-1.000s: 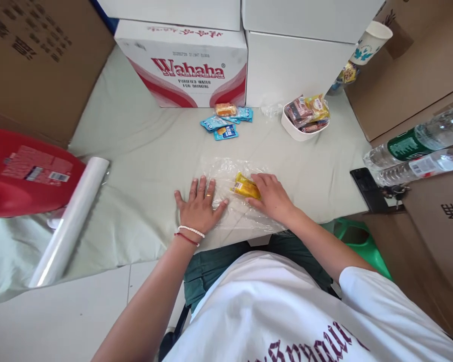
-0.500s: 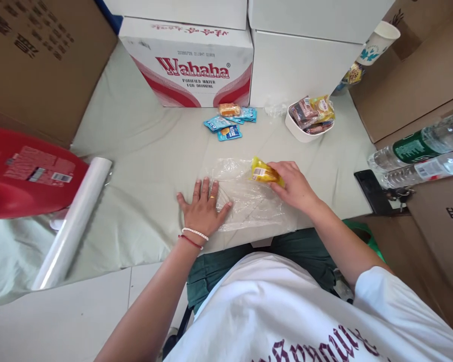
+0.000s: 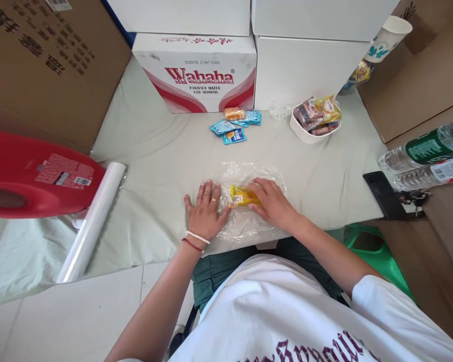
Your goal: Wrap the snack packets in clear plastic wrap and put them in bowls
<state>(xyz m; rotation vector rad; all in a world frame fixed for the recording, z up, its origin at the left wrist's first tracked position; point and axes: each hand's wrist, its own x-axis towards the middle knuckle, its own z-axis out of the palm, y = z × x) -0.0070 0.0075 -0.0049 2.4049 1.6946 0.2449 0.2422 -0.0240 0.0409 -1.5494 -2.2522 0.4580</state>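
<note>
A sheet of clear plastic film (image 3: 245, 226) lies crinkled on the cloth-covered table in front of me. My left hand (image 3: 205, 208) rests flat with its fingers spread, its thumb side on the film's left edge. In the middle of the film is a small snack in a yellow wrapper (image 3: 238, 196). My right hand (image 3: 272, 201) grips that snack from the right, fingers above it and thumb below, hiding its right end.
Farther back are blue snack packets (image 3: 234, 136) and a white tub (image 3: 305, 131) of wrapped snacks, before a Wahaha carton (image 3: 204, 80). A film roll (image 3: 92, 223) and red jug (image 3: 45, 176) lie left. Bottles (image 3: 423, 151) and a phone (image 3: 384, 194) lie right.
My right hand has brought the yellow snack left and down onto the middle of the film. The left hand stays spread on the film's edge. The camera view has shifted slightly.
</note>
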